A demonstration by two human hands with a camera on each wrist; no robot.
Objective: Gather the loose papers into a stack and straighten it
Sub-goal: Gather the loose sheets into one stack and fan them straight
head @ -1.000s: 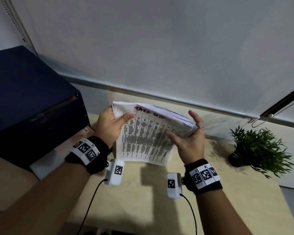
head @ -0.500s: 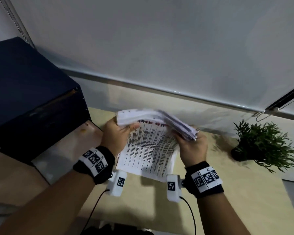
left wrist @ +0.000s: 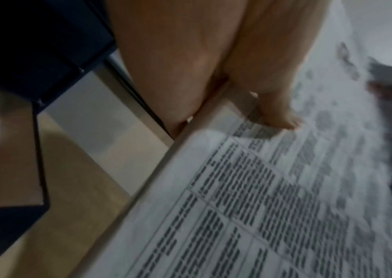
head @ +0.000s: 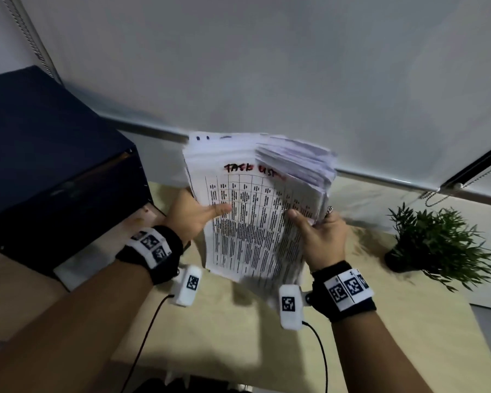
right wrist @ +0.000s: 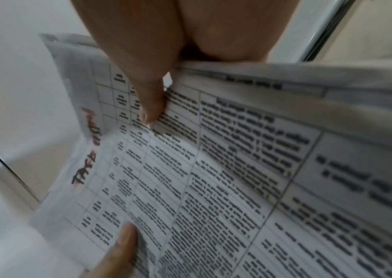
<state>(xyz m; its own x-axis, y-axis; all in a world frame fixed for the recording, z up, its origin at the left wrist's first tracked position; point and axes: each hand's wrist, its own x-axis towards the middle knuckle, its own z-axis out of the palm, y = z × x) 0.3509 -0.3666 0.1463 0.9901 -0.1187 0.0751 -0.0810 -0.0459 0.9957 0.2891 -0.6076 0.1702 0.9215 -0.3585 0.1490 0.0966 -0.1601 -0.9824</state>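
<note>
Overhead: left hand [head: 192,215], right hand [head: 322,236] grasp paper stack [head: 255,211] side edges above table [head: 238,330]; top edges uneven.

Stack of papers [head: 255,211]: thin matt white paper w/ black printed grid text & red marker scrawl on top sheet, edges fanned & slightly crumpled at upper right corner. Under the stack, table [head: 352,336] looks like pale wood/laminate, smooth, low sheen; left of the stack, box [head: 48,165] is dark navy, matt, w/ a hard smooth face. Right of the stack, plant [head: 440,245] has green, plastic-looking leaves; behind it, wall panel [head: 267,66] is smooth matt grey-white w/ a shiny metal rail [head: 380,181] along its base.
</note>
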